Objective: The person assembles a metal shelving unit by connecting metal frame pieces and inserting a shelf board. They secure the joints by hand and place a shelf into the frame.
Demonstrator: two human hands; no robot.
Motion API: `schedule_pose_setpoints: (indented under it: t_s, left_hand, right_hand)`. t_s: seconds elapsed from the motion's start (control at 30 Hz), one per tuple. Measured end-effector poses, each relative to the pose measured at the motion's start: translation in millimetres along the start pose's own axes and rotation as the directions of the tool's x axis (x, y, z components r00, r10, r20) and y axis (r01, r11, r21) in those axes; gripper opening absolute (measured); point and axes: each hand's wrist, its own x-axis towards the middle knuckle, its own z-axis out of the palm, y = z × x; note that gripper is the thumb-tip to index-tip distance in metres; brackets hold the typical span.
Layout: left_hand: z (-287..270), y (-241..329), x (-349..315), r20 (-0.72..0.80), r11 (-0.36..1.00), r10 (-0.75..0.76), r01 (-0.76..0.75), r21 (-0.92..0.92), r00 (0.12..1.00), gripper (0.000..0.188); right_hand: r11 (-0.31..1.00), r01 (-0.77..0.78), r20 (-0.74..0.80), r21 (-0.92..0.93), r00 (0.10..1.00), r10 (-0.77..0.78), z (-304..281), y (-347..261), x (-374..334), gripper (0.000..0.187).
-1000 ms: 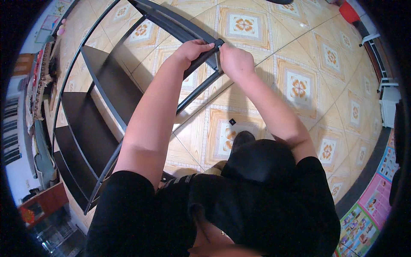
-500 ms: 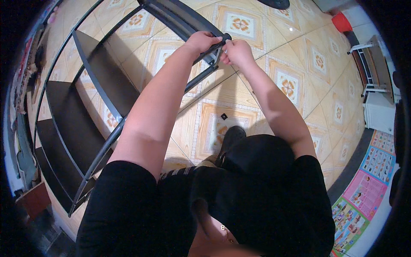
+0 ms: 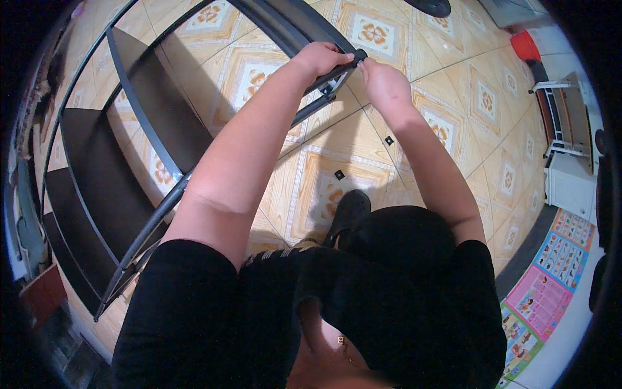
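Observation:
A black shelf rack [image 3: 162, 104] with curved tubular rails and several dark shelves stretches from the left side to the top middle. My left hand [image 3: 322, 58] is closed around the far corner of its frame, thumb against a round black tube end [image 3: 359, 55]. My right hand [image 3: 387, 81] is at the same tube end from the right, fingers pinched together; whatever they hold is too small to make out. Just below the hands a crossbar [image 3: 314, 109] joins the frame. Two small black square pieces lie on the floor, one near my shoe [image 3: 339, 175] and another beside my right forearm [image 3: 389, 140].
Patterned beige tiles [image 3: 453, 84] cover the floor. At the right are a red container [image 3: 525, 46], a folding-legged table [image 3: 570, 120], a white cabinet [image 3: 570, 185] and colourful posters [image 3: 541, 292]. A dark round object [image 3: 429, 6] is at the top edge. My dark shoe [image 3: 350, 211] stands below the hands.
Both hands appear slightly farther right and up, still at the rack's corner. My right hand has turned and its fingers are less visible. The black square beside my right forearm now shows fully.

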Motion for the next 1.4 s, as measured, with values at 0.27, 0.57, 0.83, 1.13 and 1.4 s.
schedule_pose_setpoints:
  t_s: [0.27,0.57,0.83,1.13,1.4]
  left_hand:
    - [-1.7,-8.2,9.8,0.020,1.000,0.023,-0.023,-0.018,1.000,0.026]
    - [-3.1,-18.4,17.2,-0.011,0.996,0.047,-0.046,0.083,0.999,0.033]
    - [-3.5,-9.4,5.2,-0.036,0.991,0.050,-0.045,0.126,0.998,0.032]
    - [-1.4,-3.4,1.4,-0.057,0.982,0.065,-0.054,0.180,0.996,0.032]
    - [-3.7,-13.0,11.9,-0.033,0.982,0.042,-0.035,0.186,0.999,0.046]
  right_hand:
    - [-0.475,-0.504,0.595,0.722,0.802,0.053,9.0,-6.6,4.6,0.031]
    - [-0.098,-0.592,0.600,0.800,0.789,0.131,-5.6,-2.8,1.9,0.037]
    - [0.294,-0.248,0.145,0.923,0.932,0.332,4.1,-13.3,1.8,0.028]
    - [0.695,-0.090,0.004,0.713,0.992,0.125,1.1,-4.6,-11.1,0.027]
    - [0.936,0.002,-0.001,0.353,1.000,-0.002,-15.0,-4.7,-11.9,0.024]
